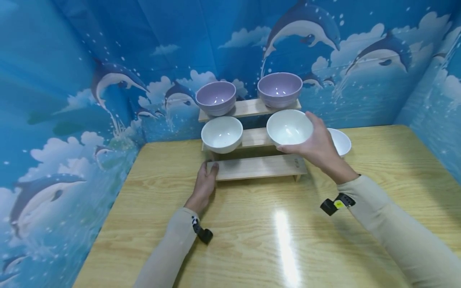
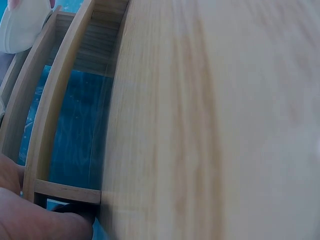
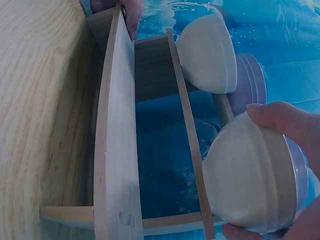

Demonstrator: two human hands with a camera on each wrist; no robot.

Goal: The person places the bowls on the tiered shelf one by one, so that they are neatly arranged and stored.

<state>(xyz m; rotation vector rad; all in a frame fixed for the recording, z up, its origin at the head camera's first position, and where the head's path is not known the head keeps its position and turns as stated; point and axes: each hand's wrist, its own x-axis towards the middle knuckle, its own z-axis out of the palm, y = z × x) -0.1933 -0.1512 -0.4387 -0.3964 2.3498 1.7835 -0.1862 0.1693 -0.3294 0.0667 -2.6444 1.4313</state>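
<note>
A three-step wooden rack point(image 1: 257, 167) stands against the back of the table. My left hand point(image 1: 205, 184) grips the left end of its lowest board, thumb on top; in the left wrist view part of that hand shows at the rack's end. A white bowl point(image 1: 290, 127) is in my right hand point(image 1: 320, 142), thumb and fingers spread around its right side. In the right wrist view this bowl point(image 3: 250, 175) is at the middle board, its base right at the board's edge. Another white bowl point(image 1: 222, 135) sits on the left of the middle board.
Two purple bowls, one left point(image 1: 216, 99) and one right point(image 1: 280, 90), sit on the top board. A further white bowl point(image 1: 340, 142) is on the table point(image 1: 245, 236) right of the rack, partly behind my right hand. A blue dolphin-print curtain point(image 1: 173, 44) closes off the back and sides.
</note>
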